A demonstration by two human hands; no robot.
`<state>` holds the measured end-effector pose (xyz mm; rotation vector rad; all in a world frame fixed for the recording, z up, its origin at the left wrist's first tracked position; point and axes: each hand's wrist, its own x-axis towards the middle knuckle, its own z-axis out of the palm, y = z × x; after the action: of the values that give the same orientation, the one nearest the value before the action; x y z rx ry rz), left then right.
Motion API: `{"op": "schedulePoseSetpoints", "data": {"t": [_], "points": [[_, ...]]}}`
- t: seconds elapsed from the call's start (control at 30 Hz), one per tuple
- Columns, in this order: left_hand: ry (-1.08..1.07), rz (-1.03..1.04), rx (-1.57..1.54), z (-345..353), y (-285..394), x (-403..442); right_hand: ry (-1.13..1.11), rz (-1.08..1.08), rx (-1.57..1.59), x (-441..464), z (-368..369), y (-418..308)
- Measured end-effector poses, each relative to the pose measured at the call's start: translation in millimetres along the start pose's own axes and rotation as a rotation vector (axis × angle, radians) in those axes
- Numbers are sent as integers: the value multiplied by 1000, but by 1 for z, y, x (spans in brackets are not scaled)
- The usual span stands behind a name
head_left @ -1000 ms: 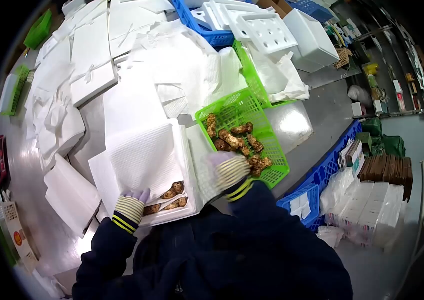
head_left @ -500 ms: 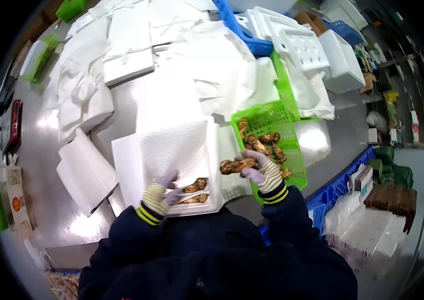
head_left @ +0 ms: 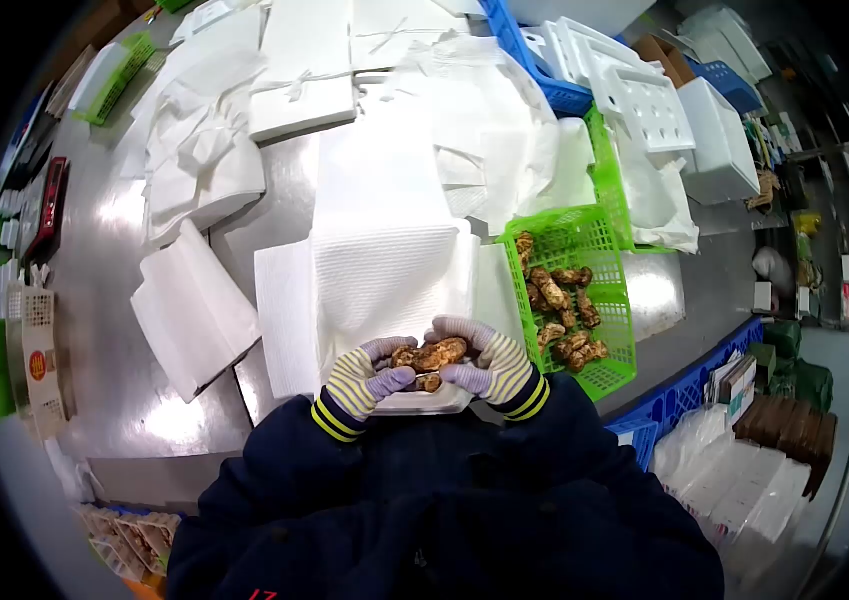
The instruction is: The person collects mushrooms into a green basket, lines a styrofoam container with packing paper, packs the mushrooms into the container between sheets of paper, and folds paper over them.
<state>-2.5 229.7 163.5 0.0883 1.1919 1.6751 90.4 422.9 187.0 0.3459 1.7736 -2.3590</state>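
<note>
Between my hands is a brown-and-cream matsutake mushroom [head_left: 434, 354], lying roughly sideways. My left hand [head_left: 366, 377], in a striped glove, is closed on its left end. My right hand [head_left: 487, 362], gloved the same way, is closed on its right end. Below is a white foam box [head_left: 468, 290] lined with ribbed white paper [head_left: 374, 285]. A bit of another mushroom [head_left: 429, 383] shows in the box under the held one; the rest of the box's near part is hidden by my hands. To the right, a green basket [head_left: 616, 300] holds several more mushrooms [head_left: 544, 288].
White paper sheets [head_left: 194, 310] lie left of the box on the metal table [head_left: 104, 390]. Wrapped white stacks [head_left: 304, 105] and loose paper spread across the back. A blue crate [head_left: 569, 97] and foam trays [head_left: 644, 110] stand at the back right.
My right hand has brought the mushroom left from beside the green basket to over the box. My left hand has come off the box's paper and now grips the mushroom too. The view has shifted slightly.
</note>
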Motion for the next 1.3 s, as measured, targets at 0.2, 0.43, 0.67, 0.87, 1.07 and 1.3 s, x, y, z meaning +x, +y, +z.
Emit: {"op": "schedulePoseSetpoints", "data": {"t": [0.2, 0.43, 0.67, 0.87, 1.07, 1.3], "points": [[109, -137, -164, -12, 1, -28, -259, -565, -1117, 34, 13, -8], [382, 21, -295, -50, -19, -97, -477, -330, -777, 54, 85, 10], [480, 507, -406, -84, -55, -169, -504, 541, -193, 46, 184, 36], [591, 606, -511, -141, -88, -267, -496, 695, -50, 30, 302, 89], [759, 722, -594, -204, -124, -399, -718, 724, -331, 9, 456, 124], [841, 1143, -609, -237, -171, -516, -803, 1180, 1, -6, 589, 165]]}}
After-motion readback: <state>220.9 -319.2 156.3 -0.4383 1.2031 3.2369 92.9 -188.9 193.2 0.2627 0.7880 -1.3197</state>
